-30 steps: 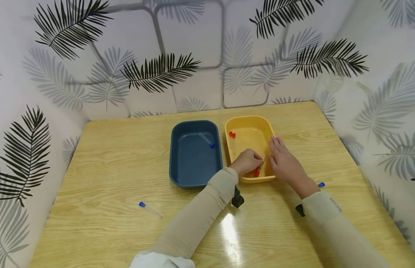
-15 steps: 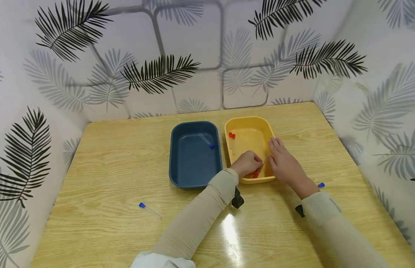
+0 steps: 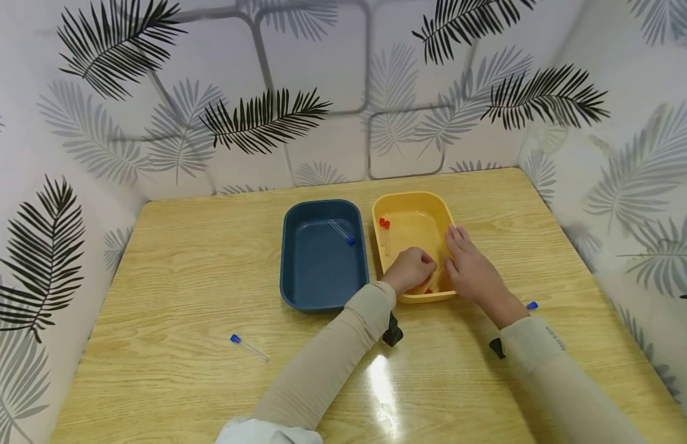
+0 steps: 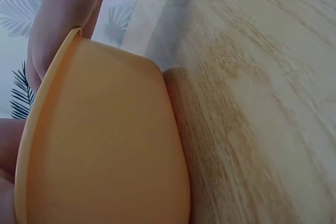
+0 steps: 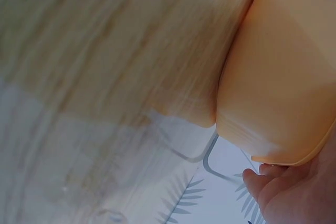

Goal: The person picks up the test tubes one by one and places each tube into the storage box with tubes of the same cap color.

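Note:
My left hand (image 3: pixel 411 269) reaches into the yellow tray (image 3: pixel 412 196), its fingers curled and pinched together low inside the near end. Below those fingertips shows the red cap (image 3: pixel 428 291) of a test tube; the hand hides most of its clear body. My right hand (image 3: pixel 477 271) rests on the right rim with fingers fairly straight and the thumb spread apart. Its fingertips also lie over the rim in the right wrist view, where part of the hand (image 5: pixel 294 192) shows. Two more red-capped test tubes (image 3: pixel 386 237) lie side by side along the tray's left wall.
A dark blue tray (image 3: pixel 321 305) stands left of the yellow one, with a blue-capped test tube (image 3: pixel 341 232) in it. Another blue-capped tube (image 3: pixel 249 348) lies on the table at left. One more blue cap (image 3: pixel 532 305) shows beside my right wrist.
My left fingers have shifted slightly within the yellow tray; less of the red-capped tubes beneath them shows now. The right hand has stayed on the rim.

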### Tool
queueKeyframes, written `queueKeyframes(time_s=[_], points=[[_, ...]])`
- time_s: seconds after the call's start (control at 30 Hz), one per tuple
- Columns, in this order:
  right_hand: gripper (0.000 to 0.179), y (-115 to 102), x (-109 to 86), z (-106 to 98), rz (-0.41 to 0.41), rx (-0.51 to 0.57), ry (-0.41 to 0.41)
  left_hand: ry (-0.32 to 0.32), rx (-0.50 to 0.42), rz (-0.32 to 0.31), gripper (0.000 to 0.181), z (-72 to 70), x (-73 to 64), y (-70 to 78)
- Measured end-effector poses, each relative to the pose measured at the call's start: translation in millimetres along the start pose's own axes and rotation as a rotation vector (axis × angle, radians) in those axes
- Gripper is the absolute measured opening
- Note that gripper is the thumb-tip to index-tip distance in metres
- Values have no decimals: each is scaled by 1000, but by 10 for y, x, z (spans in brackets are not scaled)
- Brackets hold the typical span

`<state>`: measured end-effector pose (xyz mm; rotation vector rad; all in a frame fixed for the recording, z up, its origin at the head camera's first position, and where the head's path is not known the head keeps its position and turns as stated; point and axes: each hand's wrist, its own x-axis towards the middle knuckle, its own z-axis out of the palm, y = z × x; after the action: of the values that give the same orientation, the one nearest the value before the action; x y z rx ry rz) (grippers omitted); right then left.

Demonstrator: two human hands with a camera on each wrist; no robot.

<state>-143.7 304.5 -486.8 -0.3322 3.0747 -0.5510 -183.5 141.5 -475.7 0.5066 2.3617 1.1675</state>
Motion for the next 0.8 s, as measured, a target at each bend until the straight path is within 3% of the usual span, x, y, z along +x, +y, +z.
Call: queueKeyframes(time_s=[0.33, 0.53, 0.8], points=[[55, -12, 4, 4, -7, 7, 19, 144, -85, 56, 26, 17, -36, -5], [56, -17, 5, -8, -6, 10, 15, 227, -119, 158, 27, 27, -44, -5], [58, -31, 0, -27, 15, 14, -9, 272, -223, 271, 24, 5, -176, -18]])
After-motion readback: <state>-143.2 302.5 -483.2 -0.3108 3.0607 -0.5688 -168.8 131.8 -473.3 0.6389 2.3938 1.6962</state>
